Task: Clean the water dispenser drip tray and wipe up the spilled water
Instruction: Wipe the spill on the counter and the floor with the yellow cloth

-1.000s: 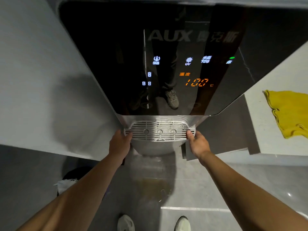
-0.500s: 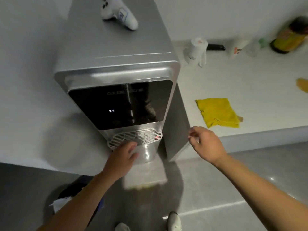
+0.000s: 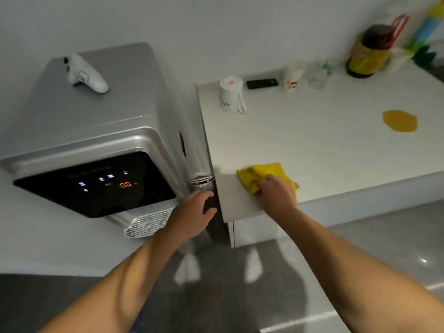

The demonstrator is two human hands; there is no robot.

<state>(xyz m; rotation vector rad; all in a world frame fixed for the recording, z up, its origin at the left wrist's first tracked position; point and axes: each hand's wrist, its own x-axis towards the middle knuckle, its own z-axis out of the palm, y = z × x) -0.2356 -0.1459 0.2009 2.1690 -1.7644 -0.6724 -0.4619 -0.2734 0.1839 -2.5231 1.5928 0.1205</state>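
Observation:
The silver water dispenser (image 3: 96, 131) stands at the left with a lit black front panel. Its slotted drip tray (image 3: 144, 224) sticks out below the panel. My left hand (image 3: 192, 215) hovers just right of the tray, fingers spread, holding nothing. On the white counter (image 3: 312, 145) to the right lies a yellow cloth (image 3: 262, 175). My right hand (image 3: 277, 193) rests on the cloth's near part with the fingers curled into it. A brownish-yellow puddle (image 3: 400, 120) sits on the counter at the far right.
A white handheld controller (image 3: 84, 74) lies on top of the dispenser. At the counter's back stand a white mug (image 3: 230, 94), a black remote (image 3: 262, 83), a paper cup (image 3: 292, 76), a glass (image 3: 317, 76) and a dark jar (image 3: 368, 51). Grey floor lies below.
Both hands left the drip tray's ends. My right hand went right onto the yellow cloth on the counter. My left hand drifted to the tray's right side. The view pulled back and up.

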